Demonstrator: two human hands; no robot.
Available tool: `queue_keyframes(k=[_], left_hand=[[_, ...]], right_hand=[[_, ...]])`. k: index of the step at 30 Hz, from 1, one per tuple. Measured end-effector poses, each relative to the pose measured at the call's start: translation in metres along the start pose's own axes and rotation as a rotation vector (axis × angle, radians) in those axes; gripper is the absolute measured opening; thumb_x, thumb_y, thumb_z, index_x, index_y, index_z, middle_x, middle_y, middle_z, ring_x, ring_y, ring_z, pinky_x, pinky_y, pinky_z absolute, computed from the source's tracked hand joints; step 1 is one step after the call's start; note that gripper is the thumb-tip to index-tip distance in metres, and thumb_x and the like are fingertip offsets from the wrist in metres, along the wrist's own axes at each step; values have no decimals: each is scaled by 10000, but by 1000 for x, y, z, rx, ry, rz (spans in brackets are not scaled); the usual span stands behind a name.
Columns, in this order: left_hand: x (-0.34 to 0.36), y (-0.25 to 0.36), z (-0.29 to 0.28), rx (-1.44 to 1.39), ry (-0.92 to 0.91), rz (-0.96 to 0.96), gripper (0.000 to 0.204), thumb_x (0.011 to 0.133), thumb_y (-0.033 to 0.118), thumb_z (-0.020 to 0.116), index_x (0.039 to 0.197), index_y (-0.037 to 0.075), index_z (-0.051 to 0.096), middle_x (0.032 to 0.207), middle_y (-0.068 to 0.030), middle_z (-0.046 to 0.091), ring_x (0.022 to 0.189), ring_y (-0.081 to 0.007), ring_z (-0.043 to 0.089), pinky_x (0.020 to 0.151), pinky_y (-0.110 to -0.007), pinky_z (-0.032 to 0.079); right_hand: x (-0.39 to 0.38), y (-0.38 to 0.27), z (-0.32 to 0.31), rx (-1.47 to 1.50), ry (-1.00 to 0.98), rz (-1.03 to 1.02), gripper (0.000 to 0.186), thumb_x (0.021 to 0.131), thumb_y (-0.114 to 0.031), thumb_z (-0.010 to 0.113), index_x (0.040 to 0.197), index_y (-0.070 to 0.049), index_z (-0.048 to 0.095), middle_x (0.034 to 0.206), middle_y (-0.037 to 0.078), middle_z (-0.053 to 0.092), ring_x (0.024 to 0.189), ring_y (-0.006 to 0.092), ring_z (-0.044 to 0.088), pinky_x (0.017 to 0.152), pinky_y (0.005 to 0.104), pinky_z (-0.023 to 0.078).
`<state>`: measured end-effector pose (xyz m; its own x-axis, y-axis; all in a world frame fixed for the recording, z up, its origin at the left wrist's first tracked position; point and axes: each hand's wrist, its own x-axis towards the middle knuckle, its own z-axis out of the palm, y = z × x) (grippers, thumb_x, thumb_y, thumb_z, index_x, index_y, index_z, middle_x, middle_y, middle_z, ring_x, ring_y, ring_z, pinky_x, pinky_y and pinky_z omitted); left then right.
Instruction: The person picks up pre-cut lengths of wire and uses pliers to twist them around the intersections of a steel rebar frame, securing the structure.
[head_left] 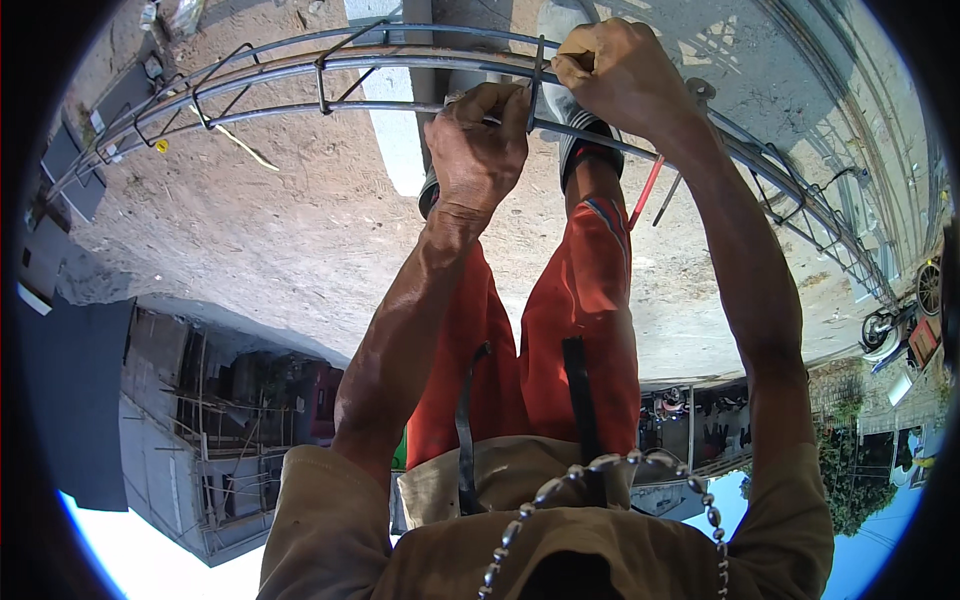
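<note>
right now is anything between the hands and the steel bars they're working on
Nothing visible. The left hand is closed around a long steel bar of the cage, and the right hand pinches the upright steel loop beside it. Both are already touching the metal, with no gap.

A single head-worn fisheye camera looked steeply down, close over both raised forearms, onto the rebar cage (300, 65) and dirt ground (260, 220) beyond.
</note>
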<state>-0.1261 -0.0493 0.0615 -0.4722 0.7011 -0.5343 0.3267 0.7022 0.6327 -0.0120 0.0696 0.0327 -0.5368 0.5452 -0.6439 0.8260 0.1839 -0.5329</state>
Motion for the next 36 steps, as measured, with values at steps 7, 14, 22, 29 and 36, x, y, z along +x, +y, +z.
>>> queue_keyframes(k=[7, 14, 22, 29, 36], left_hand=[[-8, -7, 15, -86, 219, 38, 140, 844, 145, 614, 767, 28, 611, 620, -114, 587, 563, -224, 586, 545, -333, 452], [-12, -25, 21, -181, 230, 162, 209, 883, 167, 590, 736, 24, 553, 615, -58, 538, 558, -120, 464, 540, -266, 395], [2, 17, 16, 114, 133, 206, 180, 831, 167, 597, 760, 4, 620, 672, -182, 597, 614, -315, 603, 558, -361, 465], [-4, 22, 18, -44, 128, 71, 177, 805, 173, 636, 729, 15, 617, 677, -142, 612, 602, -295, 608, 549, -355, 466], [-7, 22, 22, -536, 83, -271, 175, 755, 163, 711, 793, -1, 664, 701, -94, 633, 635, -172, 623, 578, -288, 489]], right_hand=[[-6, 10, 8, 60, 61, -25, 152, 771, -153, 599, 859, -61, 683, 841, 168, 643, 761, 309, 626, 725, 367, 500], [2, 14, 19, 43, -11, -92, 142, 752, -142, 613, 856, -81, 688, 812, 158, 639, 747, 321, 621, 723, 381, 498], [-10, 9, 30, 170, 244, -142, 140, 738, -105, 634, 866, -50, 653, 727, 160, 644, 708, 303, 644, 650, 347, 517], [-44, -10, 30, 230, 234, -6, 132, 792, -148, 625, 853, -31, 633, 758, 144, 653, 675, 254, 659, 605, 328, 508], [-57, -21, 37, 490, 241, 165, 144, 788, -128, 622, 878, -16, 626, 689, 104, 628, 618, 175, 635, 571, 287, 484]])
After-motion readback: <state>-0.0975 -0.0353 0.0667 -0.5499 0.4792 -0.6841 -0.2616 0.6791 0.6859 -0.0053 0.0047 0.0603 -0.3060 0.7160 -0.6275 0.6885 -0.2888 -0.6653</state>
